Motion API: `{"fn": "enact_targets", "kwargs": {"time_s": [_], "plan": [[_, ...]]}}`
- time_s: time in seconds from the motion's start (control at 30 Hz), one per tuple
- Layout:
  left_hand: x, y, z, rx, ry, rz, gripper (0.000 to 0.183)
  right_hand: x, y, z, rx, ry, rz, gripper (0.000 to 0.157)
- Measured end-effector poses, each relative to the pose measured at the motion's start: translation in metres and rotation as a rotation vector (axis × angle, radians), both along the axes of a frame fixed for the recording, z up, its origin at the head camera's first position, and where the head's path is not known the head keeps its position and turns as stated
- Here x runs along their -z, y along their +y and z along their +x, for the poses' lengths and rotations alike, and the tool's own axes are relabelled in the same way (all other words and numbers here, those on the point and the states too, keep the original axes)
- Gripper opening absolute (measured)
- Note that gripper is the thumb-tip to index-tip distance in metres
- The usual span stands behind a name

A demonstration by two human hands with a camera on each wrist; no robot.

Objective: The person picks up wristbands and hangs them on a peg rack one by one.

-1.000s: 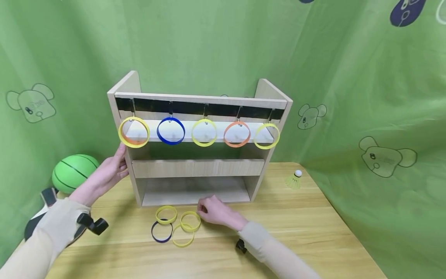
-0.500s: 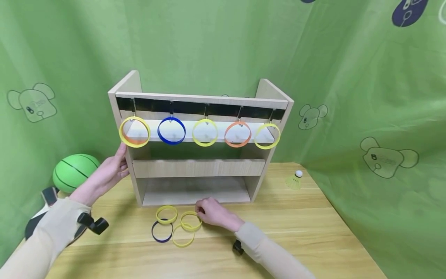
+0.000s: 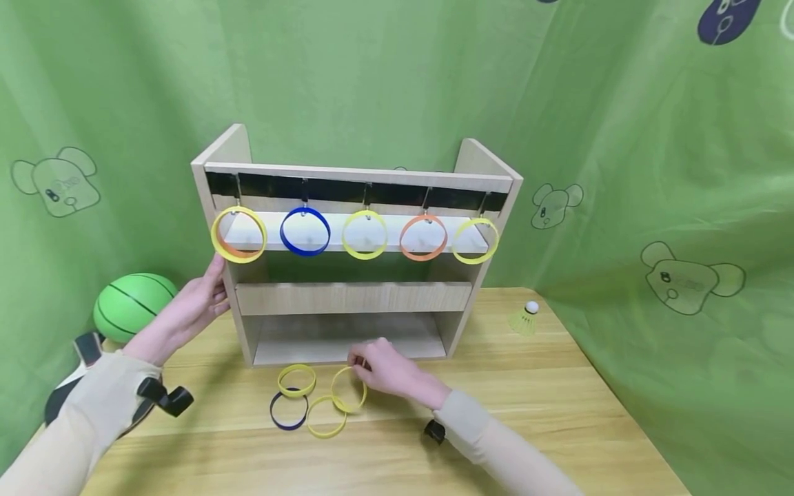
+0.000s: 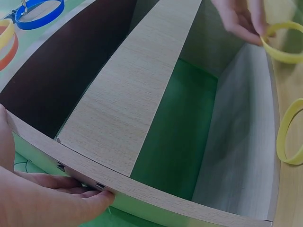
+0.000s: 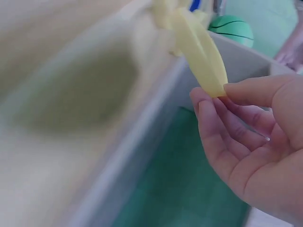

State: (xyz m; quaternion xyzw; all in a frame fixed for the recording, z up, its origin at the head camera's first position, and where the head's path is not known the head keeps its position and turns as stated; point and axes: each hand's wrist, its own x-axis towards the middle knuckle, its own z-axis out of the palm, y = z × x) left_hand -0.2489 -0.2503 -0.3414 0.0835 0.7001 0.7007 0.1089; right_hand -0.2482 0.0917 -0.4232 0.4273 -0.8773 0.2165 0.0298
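Note:
My right hand pinches a yellow silicone wristband between thumb and fingertips. In the right wrist view the held wristband tilts up from the fingertips. On the table beside it lie another yellow wristband and, further left, a yellow wristband overlapping a dark blue one. My left hand rests against the left side of a wooden rack; in the left wrist view its fingers lie along the outer face of the side panel.
Along the rack's black strip, hooks carry a yellow wristband with an orange one, plus blue, yellow, orange and yellow ones. A green ball and a dark paddle-like object stand left, a shuttlecock right.
My right hand has taken hold of a yellow wristband and raised its near edge off the pile, tilting it upright and slightly right. The left hand stays at the rack.

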Motion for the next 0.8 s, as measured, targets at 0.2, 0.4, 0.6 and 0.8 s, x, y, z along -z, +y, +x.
{"fn": "enact_targets", "kwargs": {"time_s": [0.2,0.4,0.6,0.8], "plan": [[0.000,0.001,-0.001,-0.010,0.003,0.001,0.094,-0.042,0.000,0.005,-0.062,0.190,-0.031,0.005],[0.000,0.001,0.000,0.006,0.001,0.022,0.096,-0.095,-0.005,0.008,-0.104,0.337,-0.073,0.002],[-0.002,0.000,0.000,0.004,0.007,-0.005,0.095,-0.154,-0.016,0.013,-0.157,0.493,-0.115,0.003],[0.000,-0.001,0.000,-0.028,-0.003,-0.018,0.095,-0.205,-0.030,0.016,-0.181,0.605,-0.200,0.006]]}}
